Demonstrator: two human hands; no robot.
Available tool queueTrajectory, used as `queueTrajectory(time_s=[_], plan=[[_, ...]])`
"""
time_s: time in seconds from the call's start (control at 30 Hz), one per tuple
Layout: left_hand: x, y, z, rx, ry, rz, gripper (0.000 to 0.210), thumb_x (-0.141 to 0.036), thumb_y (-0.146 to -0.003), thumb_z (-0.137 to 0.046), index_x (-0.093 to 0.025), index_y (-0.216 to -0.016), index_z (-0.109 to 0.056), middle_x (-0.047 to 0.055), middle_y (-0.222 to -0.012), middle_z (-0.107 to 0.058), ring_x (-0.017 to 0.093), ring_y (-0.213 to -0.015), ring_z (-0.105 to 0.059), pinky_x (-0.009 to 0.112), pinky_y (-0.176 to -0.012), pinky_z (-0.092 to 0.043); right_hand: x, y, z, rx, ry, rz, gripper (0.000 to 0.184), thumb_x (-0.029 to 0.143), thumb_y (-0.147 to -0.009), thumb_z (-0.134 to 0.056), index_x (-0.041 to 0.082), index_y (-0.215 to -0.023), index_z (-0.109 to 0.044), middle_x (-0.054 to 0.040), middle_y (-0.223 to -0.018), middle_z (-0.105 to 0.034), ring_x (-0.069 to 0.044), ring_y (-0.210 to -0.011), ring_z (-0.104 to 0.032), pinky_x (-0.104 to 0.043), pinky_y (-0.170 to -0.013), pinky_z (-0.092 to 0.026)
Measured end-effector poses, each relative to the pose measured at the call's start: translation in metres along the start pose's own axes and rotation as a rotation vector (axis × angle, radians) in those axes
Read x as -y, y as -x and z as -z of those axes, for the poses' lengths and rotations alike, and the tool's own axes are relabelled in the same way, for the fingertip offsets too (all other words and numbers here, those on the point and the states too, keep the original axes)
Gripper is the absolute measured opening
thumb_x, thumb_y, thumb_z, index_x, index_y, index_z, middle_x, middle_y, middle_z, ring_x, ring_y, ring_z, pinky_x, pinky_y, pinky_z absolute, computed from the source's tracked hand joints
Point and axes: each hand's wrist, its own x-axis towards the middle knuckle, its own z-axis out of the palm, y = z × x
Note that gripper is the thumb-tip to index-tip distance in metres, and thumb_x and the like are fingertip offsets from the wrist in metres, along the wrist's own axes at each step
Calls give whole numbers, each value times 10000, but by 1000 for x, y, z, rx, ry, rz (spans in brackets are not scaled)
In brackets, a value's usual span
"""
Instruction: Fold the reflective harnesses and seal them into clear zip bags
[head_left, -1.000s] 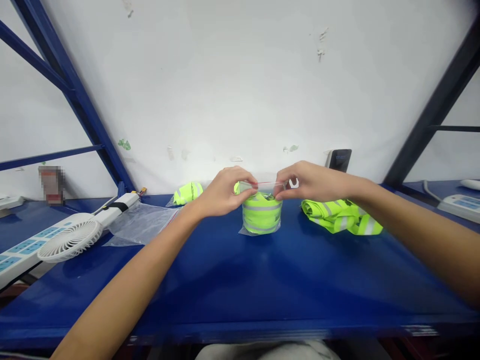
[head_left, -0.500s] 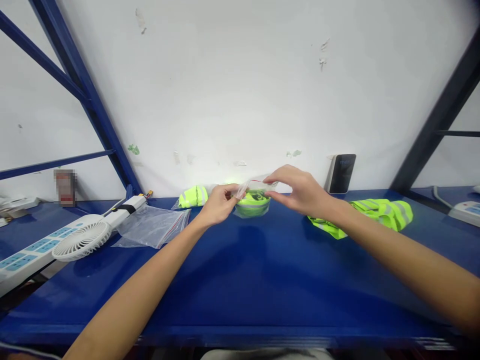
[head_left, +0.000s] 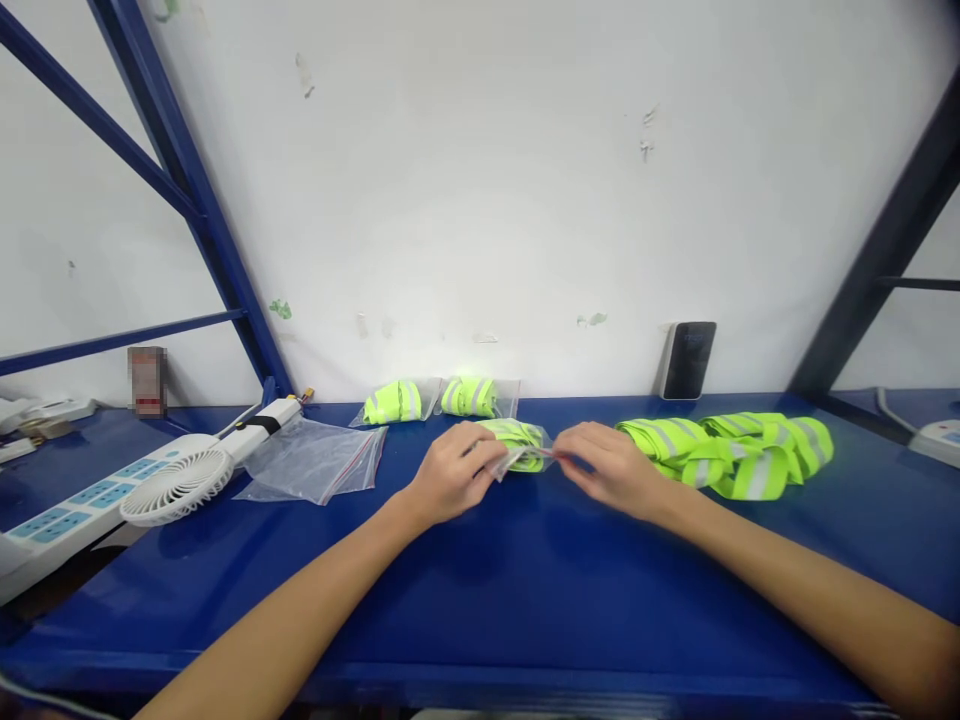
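A clear zip bag with a rolled yellow-green reflective strap inside lies between my hands on the blue table. My left hand pinches the left end of the bag's opening edge, and my right hand pinches its right end. The edge faces me, and the strap roll sits just behind it. Right of my right hand is a loose heap of the same reflective straps. Two more bagged rolls, one on the left and one beside it, lie near the wall.
Flat clear zip bags lie to the left, by a white handheld fan and a long power strip. A dark-screened device leans at the wall on the right. Blue frame posts stand at the sides.
Both hands have come lower and nearer, turning the bag's opening edge down toward me. The view has tilted slightly up, and the second bagged roll behind now shows.
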Motion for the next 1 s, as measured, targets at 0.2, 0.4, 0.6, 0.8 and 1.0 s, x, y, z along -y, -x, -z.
queueTrajectory(time_s=[0.2,0.4,0.6,0.8,1.0], plan=[[-4,0,-2,327,46,-107,144,-254,-945,-532,-179,-933,-654,89,-927,-696,196,-839,-662,327,-766,-544,1,7,-5,112,88,41,167,143,-923,-496,206,-971,-643,-102,-915,-705,-239,-834,-644,-387,-729,-507],[-9,-2,-1,239,210,92,129,-275,-943,-546,-176,-944,-630,81,-894,-707,185,-849,-656,320,-812,-529,23,-5,-13,88,-13,-63,134,226,-970,-515,205,-958,-646,-82,-899,-716,-225,-842,-640,-381,-743,-461],[-11,-3,-2,230,267,193,102,-261,-952,-529,-187,-973,-596,67,-914,-691,175,-852,-637,324,-826,-513,26,-6,-15,97,-76,-170,156,258,-993,-507,204,-971,-652,-82,-939,-725,-229,-850,-632,-389,-763,-440],[-12,-5,-2,278,258,187,64,-242,-910,-574,-188,-887,-549,50,-886,-656,170,-829,-599,320,-814,-491,22,-2,-13,110,-42,-196,176,251,-1008,-491,197,-998,-658,-82,-961,-729,-230,-879,-638,-389,-792,-431],[-10,-4,-3,276,278,136,65,-199,-947,-515,-182,-900,-556,59,-902,-656,171,-855,-601,316,-825,-484,22,-2,-19,-8,-46,-143,116,215,-980,-555,199,-1033,-656,-61,-932,-735,-202,-827,-645,-349,-743,-423]])
